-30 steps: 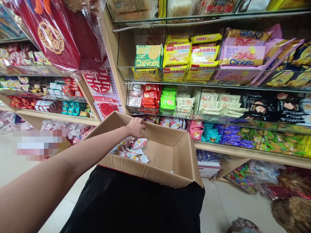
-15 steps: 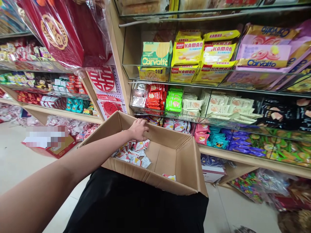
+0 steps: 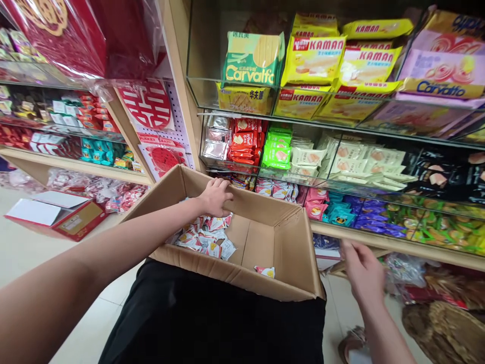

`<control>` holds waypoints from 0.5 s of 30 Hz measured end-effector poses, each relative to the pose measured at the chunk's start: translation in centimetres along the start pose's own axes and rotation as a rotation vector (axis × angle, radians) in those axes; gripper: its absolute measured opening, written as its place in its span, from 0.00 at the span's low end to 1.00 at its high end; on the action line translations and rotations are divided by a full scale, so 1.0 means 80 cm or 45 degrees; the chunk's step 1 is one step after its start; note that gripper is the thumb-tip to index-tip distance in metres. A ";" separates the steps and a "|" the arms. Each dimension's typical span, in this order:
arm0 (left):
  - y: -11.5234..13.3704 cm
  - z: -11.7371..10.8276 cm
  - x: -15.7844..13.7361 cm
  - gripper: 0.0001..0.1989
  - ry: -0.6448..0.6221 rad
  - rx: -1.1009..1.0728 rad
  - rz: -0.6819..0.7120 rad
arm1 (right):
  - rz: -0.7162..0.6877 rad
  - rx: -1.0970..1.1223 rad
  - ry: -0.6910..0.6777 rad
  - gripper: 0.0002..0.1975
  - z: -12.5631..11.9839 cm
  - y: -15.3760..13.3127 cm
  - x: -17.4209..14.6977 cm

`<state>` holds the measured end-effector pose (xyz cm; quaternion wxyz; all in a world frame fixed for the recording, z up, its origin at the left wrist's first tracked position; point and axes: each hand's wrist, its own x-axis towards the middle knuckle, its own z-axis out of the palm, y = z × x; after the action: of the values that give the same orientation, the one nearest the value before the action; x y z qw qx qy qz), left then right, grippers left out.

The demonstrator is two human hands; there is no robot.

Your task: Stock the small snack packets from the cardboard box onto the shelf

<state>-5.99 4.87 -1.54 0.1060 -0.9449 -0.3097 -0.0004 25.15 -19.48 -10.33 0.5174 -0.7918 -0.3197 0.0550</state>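
Reaches across the left part of the cardboard box (image 3: 257, 206) with a bare left arm (image 3: 109, 247), slightly bent at the elbow; sets the left hand (image 3: 215, 198) back upward at the far wall of the box, close to the rim, pointing rightward; curls the fingers partway, with small gaps between; hides the palm side, making it impossible to tell gripping of the rim from mere touching; holds the right hand (image 3: 364, 273) apart from the box, out past its right wall, on a forearm rising from the lower right; points those fingers up toward the box, bent and bunched near the thumb; blurs there, leaving open, closed or gripping something small impossible to tell; inside the box, in its left half, partly behind the left forearm, a loose heap of wrapped packets (image 3: 206, 241); in the near right part of the box, well apart from the heap, one single packet (image 3: 264, 271); right against the near wall of the box, black cloth (image 3: 212, 323); beyond the box, shelves (image 3: 397, 247) with red packets (image 3: 244, 144), green packets (image 3: 276, 152) and cream packets (image 3: 350, 161); left of the box, on the floor (image 3: 22, 253), a red carton (image 3: 76, 218) with raised white flaps.
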 end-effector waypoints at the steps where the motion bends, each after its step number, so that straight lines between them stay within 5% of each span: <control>1: -0.002 0.002 0.000 0.26 0.010 -0.009 0.003 | -0.175 -0.151 -0.125 0.18 0.017 -0.029 0.026; 3: -0.005 0.006 0.000 0.26 0.038 -0.033 0.008 | -0.436 -0.471 -0.395 0.17 0.058 -0.077 0.073; 6: -0.007 0.013 -0.002 0.25 0.081 -0.079 0.010 | -0.468 -0.653 -0.631 0.13 0.125 -0.110 0.130; 12: -0.001 0.026 -0.001 0.26 0.134 -0.195 0.008 | -0.253 -0.917 -0.824 0.11 0.209 -0.092 0.203; 15: 0.002 0.033 0.003 0.27 0.158 -0.251 -0.013 | -0.223 -0.913 -0.750 0.17 0.230 -0.080 0.224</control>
<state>-5.87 5.40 -4.13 0.0314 -0.9474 -0.3057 -0.0899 28.73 6.76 -8.90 0.1014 -0.8414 -0.5172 0.1195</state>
